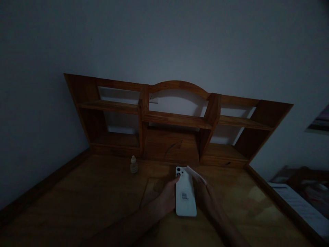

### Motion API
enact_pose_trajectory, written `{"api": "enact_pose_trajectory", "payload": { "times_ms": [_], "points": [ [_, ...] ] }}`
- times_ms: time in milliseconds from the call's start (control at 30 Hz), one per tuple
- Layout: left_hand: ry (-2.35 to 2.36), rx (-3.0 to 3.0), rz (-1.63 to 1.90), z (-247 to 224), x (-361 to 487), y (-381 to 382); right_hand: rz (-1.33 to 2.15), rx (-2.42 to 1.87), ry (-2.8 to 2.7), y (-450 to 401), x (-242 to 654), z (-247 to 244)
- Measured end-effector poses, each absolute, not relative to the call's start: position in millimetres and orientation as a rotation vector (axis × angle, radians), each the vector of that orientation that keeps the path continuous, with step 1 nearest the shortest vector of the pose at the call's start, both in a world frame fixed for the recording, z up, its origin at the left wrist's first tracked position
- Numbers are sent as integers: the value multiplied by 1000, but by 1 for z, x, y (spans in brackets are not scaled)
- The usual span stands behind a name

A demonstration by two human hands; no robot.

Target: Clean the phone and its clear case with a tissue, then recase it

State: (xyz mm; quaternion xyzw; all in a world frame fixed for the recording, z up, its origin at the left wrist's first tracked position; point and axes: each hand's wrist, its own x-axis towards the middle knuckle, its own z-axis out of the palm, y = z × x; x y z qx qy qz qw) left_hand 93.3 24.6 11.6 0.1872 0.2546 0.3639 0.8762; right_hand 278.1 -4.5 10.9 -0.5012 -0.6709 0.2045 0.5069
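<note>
Open desk either side of the hands — bottle left, shelf beyond

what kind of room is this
Probably a bedroom or home study: a wooden desk with a built-in shelf unit stands against a plain wall, with a wall socket behind the shelves and papers off to the right.

small label on white phone, printed papers, all unreadable
</note>
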Motion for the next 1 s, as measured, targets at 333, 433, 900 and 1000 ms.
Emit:
{"api": "enact_pose_trajectory", "payload": {
  "times_ms": [333, 433, 900, 1000],
  "points": [
    [384, 345, 757, 2, 94, 28, 328, -1169, -2359, -15, 253, 24],
    [452, 302, 762, -4, 95, 30, 376, -1080, -2411, -21, 250, 28],
    [410, 438, 790, 10, 100, 23, 15, -1269, -2361, -12, 272, 25],
    [424, 429, 806, 12, 101, 22, -108, -1315, -2324, -5, 273, 18]
  ]
}}
